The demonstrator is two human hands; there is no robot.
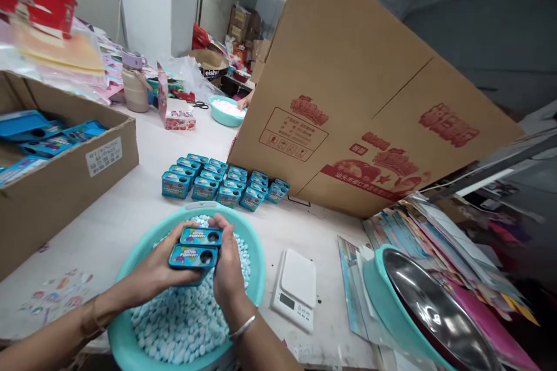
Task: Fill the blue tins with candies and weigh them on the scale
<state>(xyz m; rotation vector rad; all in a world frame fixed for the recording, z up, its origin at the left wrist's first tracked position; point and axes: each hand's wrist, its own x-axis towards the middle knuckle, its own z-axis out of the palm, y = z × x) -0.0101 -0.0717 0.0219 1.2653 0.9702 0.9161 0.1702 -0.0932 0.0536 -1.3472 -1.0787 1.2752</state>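
Both hands hold two small blue tins (195,247), one behind the other, each with a round hole at its right end. My left hand (159,269) grips them from the left, my right hand (227,269) from the right, fingers wrapped round. They hover over a teal basin (256,255) full of pale blue-white tablets (183,319). Beyond the basin, several matching blue tins (221,182) stand in rows on the white table.
A white digital scale (295,288) sits right of the basin. A big cardboard carton (365,104) leans behind the tins. An open box of blue packs (56,168) is at left. A teal bowl with a metal pan (426,313) lies at right. Another person's hand (244,101) shows by a far basin.
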